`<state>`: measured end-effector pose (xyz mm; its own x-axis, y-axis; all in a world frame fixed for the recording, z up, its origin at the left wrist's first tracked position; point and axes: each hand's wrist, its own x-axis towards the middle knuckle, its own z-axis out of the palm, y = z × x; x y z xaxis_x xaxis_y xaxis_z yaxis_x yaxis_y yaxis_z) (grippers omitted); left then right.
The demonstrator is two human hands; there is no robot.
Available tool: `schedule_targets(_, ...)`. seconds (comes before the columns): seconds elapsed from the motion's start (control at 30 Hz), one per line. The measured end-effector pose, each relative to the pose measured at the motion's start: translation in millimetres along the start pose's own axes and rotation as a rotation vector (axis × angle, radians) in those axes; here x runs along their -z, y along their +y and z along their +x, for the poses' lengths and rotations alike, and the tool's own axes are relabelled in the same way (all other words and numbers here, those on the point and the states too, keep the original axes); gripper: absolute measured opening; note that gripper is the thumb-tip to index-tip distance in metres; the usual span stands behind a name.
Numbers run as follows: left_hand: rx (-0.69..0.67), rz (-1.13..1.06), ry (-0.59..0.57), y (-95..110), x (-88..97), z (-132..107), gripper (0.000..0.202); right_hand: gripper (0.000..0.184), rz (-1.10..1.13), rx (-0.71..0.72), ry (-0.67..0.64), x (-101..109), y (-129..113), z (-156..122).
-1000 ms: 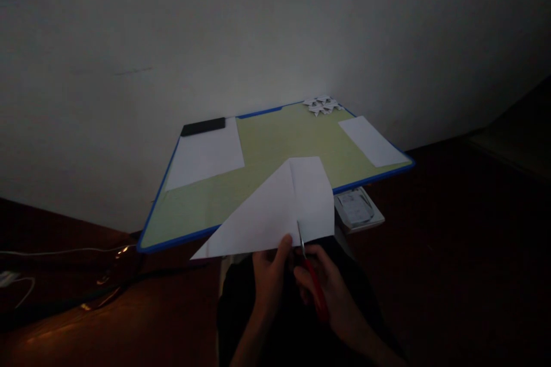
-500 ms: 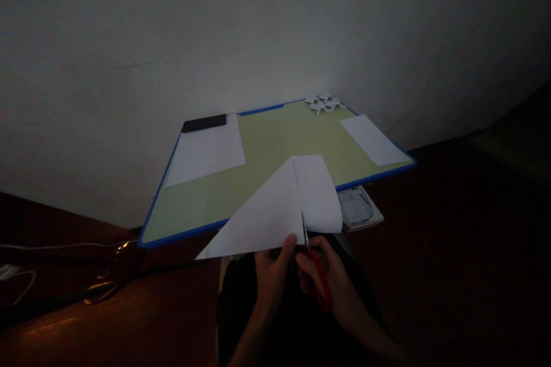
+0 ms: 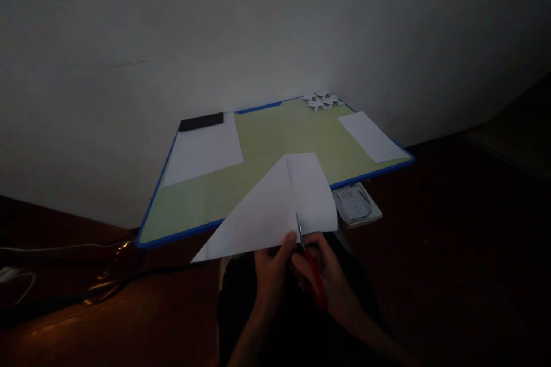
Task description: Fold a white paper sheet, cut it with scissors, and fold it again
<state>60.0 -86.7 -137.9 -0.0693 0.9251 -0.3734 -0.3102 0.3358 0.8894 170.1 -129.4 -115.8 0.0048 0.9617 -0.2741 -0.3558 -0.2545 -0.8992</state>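
A creased white sheet of paper (image 3: 258,212) stretches over the near edge of the table, its lower edge pinched between the thumb and fingers of my left hand (image 3: 272,269). In my right hand (image 3: 329,272) is a pair of red-handled scissors (image 3: 317,281). The blades point away from me and lie at the paper, along a cut beside the crease. Right of the blades, the paper's flap (image 3: 316,200) curves down slightly. My right fingers are partly hidden by the handles and shadow.
The pale green table (image 3: 275,132) has a blue rim and stands against the wall. On it lie a white sheet (image 3: 206,152) under a dark flat object (image 3: 200,121), folded paper pieces (image 3: 322,101), and a white strip (image 3: 372,136). Below sits a book-like stack (image 3: 357,206).
The paper and both hands have shifted slightly left in view. The scissors have tilted a little, and the flap on the right lies flatter.
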Motion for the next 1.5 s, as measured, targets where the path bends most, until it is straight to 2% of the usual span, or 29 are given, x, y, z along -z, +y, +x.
schedule_targets(0.27,-0.043,0.005,-0.013,-0.2,1.0,-3.6,0.049,0.046,-0.01,0.026,-0.051,6.6,3.1,7.1)
schedule_targets(0.43,-0.03,0.036,-0.07,-3.6,3.2,-4.0,0.046,0.051,0.003,0.012,-0.063,7.9,2.4,9.0)
schedule_targets(0.67,-0.037,0.044,-0.051,-3.8,4.6,-3.4,0.045,0.05,0.003,0.028,-0.047,6.5,1.9,10.3)
schedule_targets(0.87,-0.085,0.045,-0.026,-2.7,5.3,-1.1,0.042,0.046,-0.04,0.04,-0.047,7.9,2.3,10.4)
schedule_targets(1.0,-0.075,0.011,-0.01,-1.5,3.4,-2.1,0.046,0.043,-0.075,0.055,-0.037,8.7,3.2,9.7)
schedule_targets(1.2,-0.035,-0.124,0.077,7.3,-5.7,-2.6,0.051,0.043,-0.074,0.057,-0.051,10.0,7.6,9.5)
schedule_targets(1.37,-0.139,-0.053,0.136,21.3,-14.9,-1.9,0.041,0.044,-0.057,0.049,-0.041,10.0,12.0,9.4)
schedule_targets(1.5,-0.194,-0.022,0.14,21.4,-16.5,-0.4,0.047,0.04,-0.04,0.082,-0.059,9.4,12.4,8.1)
